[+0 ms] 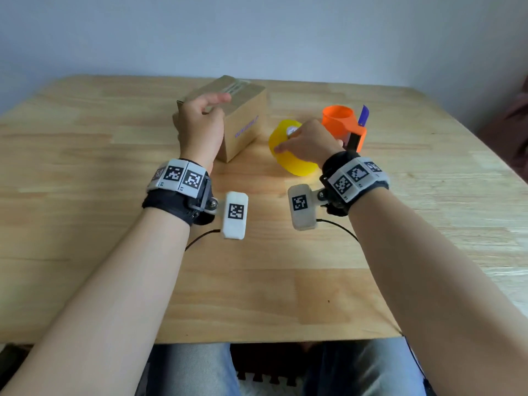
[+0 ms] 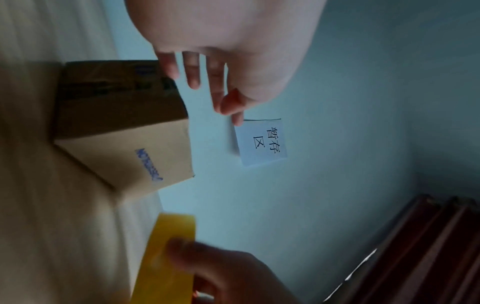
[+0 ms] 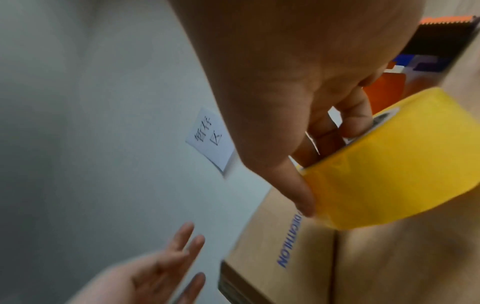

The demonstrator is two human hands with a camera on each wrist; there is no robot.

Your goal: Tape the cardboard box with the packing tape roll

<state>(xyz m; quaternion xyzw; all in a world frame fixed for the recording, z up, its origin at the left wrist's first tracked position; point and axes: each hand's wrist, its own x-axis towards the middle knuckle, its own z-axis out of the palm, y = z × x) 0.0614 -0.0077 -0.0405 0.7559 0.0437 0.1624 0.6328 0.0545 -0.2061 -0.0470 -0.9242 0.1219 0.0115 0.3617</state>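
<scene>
Head view shows the right hand (image 1: 307,141) pinching the tape roll (image 1: 291,155) just right of the box (image 1: 243,115), the left hand (image 1: 200,121) spread beside the box, which may slide if taped unbraced.

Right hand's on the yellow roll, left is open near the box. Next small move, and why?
Probably settle the left hand onto the cardboard box to steady it: its fingers are spread beside the box, gripping nothing. The right hand already grips the packing tape roll, fingers in its core, thumb outside, so the roll can follow.
</scene>
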